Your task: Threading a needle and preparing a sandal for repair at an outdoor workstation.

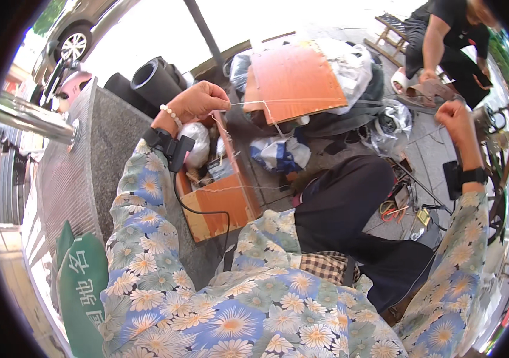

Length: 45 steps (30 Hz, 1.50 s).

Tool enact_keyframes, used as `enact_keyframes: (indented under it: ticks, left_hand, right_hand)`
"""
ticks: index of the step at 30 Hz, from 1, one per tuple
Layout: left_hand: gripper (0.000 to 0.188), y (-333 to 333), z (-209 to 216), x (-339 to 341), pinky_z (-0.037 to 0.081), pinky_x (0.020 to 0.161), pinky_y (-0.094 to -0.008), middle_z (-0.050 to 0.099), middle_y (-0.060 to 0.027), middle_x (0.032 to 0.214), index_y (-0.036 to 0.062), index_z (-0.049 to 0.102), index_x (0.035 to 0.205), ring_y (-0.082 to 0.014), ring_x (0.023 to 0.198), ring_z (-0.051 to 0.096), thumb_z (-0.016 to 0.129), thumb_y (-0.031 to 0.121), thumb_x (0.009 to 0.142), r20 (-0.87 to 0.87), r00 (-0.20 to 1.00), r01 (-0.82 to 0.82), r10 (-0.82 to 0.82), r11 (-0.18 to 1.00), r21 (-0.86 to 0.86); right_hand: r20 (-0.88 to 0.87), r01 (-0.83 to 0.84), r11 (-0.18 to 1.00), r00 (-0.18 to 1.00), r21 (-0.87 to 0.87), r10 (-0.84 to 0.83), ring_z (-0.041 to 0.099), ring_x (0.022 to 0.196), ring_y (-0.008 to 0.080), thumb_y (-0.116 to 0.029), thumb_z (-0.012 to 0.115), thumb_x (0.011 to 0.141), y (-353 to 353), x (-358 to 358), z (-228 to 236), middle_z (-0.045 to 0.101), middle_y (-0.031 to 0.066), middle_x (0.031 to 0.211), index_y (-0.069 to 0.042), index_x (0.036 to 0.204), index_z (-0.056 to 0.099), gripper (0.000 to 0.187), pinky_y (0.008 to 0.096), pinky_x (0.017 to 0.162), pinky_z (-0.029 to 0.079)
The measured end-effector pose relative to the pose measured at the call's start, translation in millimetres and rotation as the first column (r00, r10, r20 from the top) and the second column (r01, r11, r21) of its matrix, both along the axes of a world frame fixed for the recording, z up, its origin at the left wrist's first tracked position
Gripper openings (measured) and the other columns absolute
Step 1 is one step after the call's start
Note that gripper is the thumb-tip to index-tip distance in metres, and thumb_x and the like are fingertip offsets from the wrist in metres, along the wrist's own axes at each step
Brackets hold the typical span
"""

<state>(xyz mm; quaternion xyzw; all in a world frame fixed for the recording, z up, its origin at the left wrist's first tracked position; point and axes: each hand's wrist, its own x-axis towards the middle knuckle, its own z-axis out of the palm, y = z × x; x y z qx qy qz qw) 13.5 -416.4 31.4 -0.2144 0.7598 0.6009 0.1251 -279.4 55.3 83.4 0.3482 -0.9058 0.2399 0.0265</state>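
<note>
Your floral sleeves [254, 310] fill the bottom of the view, with a black cloth [350, 221] draped over your lap between them. Both arms are raised and spread wide. Your left hand [199, 101] is up at the left, above a wooden box [221, 203], its fingers curled together and pinched on a thin white thread [254, 102]. A bead bracelet [172, 114] sits on that wrist, and below it a black strapped device [174, 149] with a cable [206, 212] running down toward your body.

From the pinch, the thread runs rightward across a sheet of brown cardboard [293, 77], with a loose strand hanging down in front of it. Farther right the line gets too fine to follow, so you cannot tell for sure whether it reaches the other hand. Your right hand [454, 116] is held high at the far right, closed in a fist; what it grips is not visible. A black band [474, 176] wraps that wrist.

The box, just beside a grey stone ledge [87, 155], holds a white bag [197, 143] and small odds and ends. Behind the cardboard lie plastic bags [350, 59] and dark bundles. On the paving [433, 155] to your right sit tools and wires [397, 209]. At the top right another person [445, 36] crouches, a hand resting on something brown. A car [72, 30] is parked at the top left, and a green banner [81, 286] hangs at the lower left.
</note>
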Motion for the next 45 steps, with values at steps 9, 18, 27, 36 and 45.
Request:
enact_keyframes:
  ticks: [9,18,27,36,45]
  left_hand:
    - [0.013,-29,-16,53,0.027,0.034,-0.0195,0.043,0.0054,0.049,0.0019,0.061,0.078,-0.0036,0.037,0.032,0.062,0.013,0.083,-0.048,0.891,-0.433,0.452,0.876,0.213]
    - [0.015,-76,-82,99,0.026,0.033,-0.0231,0.041,0.0048,0.049,0.0083,0.058,0.072,-0.0054,0.037,0.033,0.063,0.019,0.081,0.088,0.692,-0.713,0.716,0.698,-0.075]
    - [0.043,-86,-128,103,0.055,0.056,-0.0384,0.051,-0.0092,0.102,0.007,0.053,0.111,-0.0228,0.089,0.053,0.059,0.037,0.081,0.097,0.574,-0.781,0.813,0.579,-0.231]
    - [0.047,-44,-108,34,0.05,0.049,-0.0277,0.059,-0.0055,0.092,0.0018,0.052,0.116,-0.0149,0.072,0.056,0.06,0.032,0.081,-0.212,0.833,-0.551,0.511,0.736,-0.392]
    - [0.053,231,-32,-171,0.051,0.067,-0.0288,0.052,-0.0104,0.109,-0.0015,0.042,0.123,-0.0154,0.088,0.055,0.061,0.028,0.083,-0.25,0.968,0.092,-0.031,0.968,0.234]
  right_hand:
    - [0.376,0.158,0.821,0.924,-0.549,0.074,0.06,0.063,0.0136,-0.022,0.063,0.078,-168,-45,15,0.065,0.0064,0.079,-0.006,0.107,0.06,0.033,0.0247,0.056,0.045]
    - [0.307,-0.134,0.958,0.928,-0.252,0.211,0.051,0.059,0.0059,-0.01,0.057,0.079,-132,47,-4,0.057,0.0034,0.067,0.0,0.13,0.035,0.056,0.0198,0.058,0.042]
    - [0.623,0.157,0.981,0.78,-0.113,-0.053,0.054,0.077,0.0096,0.002,0.056,0.075,43,189,3,0.059,0.0063,0.086,-0.003,0.13,0.04,0.058,0.0229,0.072,0.045]
    - [0.78,0.632,0.732,0.582,-0.255,-0.231,0.06,0.08,0.0143,0.003,0.057,0.077,171,310,-17,0.062,0.0103,0.089,0.001,0.118,0.049,0.042,0.0266,0.071,0.05]
    - [0.765,0.611,0.673,0.636,-0.418,-0.102,0.06,0.078,0.0138,-0.001,0.057,0.081,149,276,-27,0.062,0.0101,0.088,0.002,0.115,0.05,0.035,0.0246,0.07,0.05]
